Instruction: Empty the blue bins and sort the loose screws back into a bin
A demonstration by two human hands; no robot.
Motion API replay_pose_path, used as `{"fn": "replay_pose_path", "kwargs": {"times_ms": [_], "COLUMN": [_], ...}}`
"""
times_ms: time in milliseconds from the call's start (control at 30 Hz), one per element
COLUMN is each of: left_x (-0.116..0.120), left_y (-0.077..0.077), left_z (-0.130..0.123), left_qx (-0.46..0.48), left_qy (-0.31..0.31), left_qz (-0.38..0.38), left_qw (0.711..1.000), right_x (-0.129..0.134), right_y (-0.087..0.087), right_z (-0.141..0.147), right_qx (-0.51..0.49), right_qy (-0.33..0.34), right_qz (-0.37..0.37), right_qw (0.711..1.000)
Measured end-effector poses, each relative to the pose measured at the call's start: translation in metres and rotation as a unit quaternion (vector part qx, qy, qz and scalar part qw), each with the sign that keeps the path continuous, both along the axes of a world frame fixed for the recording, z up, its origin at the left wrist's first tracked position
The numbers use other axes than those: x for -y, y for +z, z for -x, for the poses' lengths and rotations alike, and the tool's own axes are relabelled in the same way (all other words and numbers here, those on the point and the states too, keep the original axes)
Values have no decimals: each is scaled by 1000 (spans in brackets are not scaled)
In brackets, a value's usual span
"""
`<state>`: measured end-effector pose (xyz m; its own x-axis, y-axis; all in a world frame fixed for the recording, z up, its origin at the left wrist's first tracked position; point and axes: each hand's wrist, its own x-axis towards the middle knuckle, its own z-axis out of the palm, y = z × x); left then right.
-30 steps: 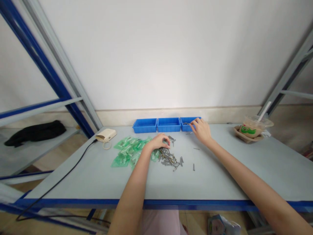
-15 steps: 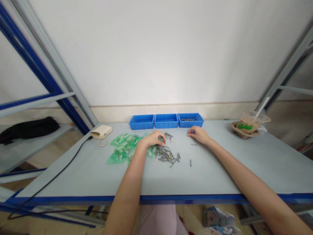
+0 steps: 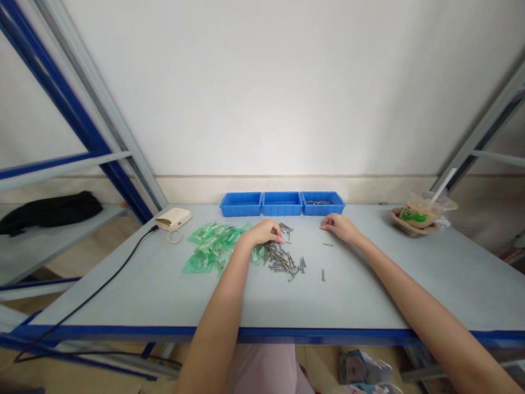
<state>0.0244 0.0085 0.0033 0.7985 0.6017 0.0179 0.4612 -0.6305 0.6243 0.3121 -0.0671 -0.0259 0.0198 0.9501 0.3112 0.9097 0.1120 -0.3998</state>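
Observation:
My left hand [image 3: 267, 232] is over the upper part of a pile of screws [image 3: 283, 260], its fingers pinched on a screw [image 3: 287, 242] that points right. Green plastic bags [image 3: 217, 245] lie left of the pile, beside that wrist. My right hand [image 3: 337, 225] rests on the table in front of the right blue bin [image 3: 324, 209], fingertips pressed together; whatever they hold is too small to make out. One loose screw [image 3: 327, 244] lies just below this hand, and another [image 3: 323, 274] lies nearer the front edge.
The middle blue bin [image 3: 282, 210] and left blue bin [image 3: 241, 211] stand by the wall. A cream device [image 3: 176, 217] with a black cable is at the left of the table [image 3: 164, 301]. A drink cup [image 3: 422, 210] sits in a brown holder at the right.
The view has shifted slightly. My left fingers have closed more, and a screw now sticks out from them to the right. My right hand stays near the same spot.

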Motion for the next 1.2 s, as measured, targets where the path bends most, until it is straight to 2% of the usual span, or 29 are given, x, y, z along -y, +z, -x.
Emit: {"fn": "replay_pose_path", "kwargs": {"times_ms": [167, 300, 400, 433, 533, 700, 833, 1033, 1200], "left_x": [5, 8, 10, 11, 14, 21, 25, 28, 28], "left_y": [1, 0, 0, 0, -1, -3, -5, -4, -3], "left_z": [-8, -14, -18, -19, -24, -34, -39, -38, -37], "left_qx": [74, 105, 132, 138, 148, 137, 136, 148, 140], "left_qy": [17, 32, 58, 67, 90, 97, 80, 34, 22], "left_qz": [-28, -63, -85, -93, -121, -109, -91, -106, -125], "left_qw": [997, 992, 986, 984, 977, 980, 983, 983, 982], "right_x": [-23, -40, -28, -20, 8, 31, 29, 30, 32], "right_y": [32, 51, 48, 45, 35, 31, 30, 24, 24], "right_z": [3, 0, 13, 20, 48, 77, 76, 69, 72], "right_qx": [-24, 7, 61, 66, 63, 135, 134, 61, 30], "right_qy": [31, -15, -36, -24, 95, 110, 102, 84, 121], "right_qz": [-87, -114, -134, -145, -122, -121, -120, -87, -90], "right_qw": [995, 993, 988, 987, 986, 977, 978, 991, 988]}}
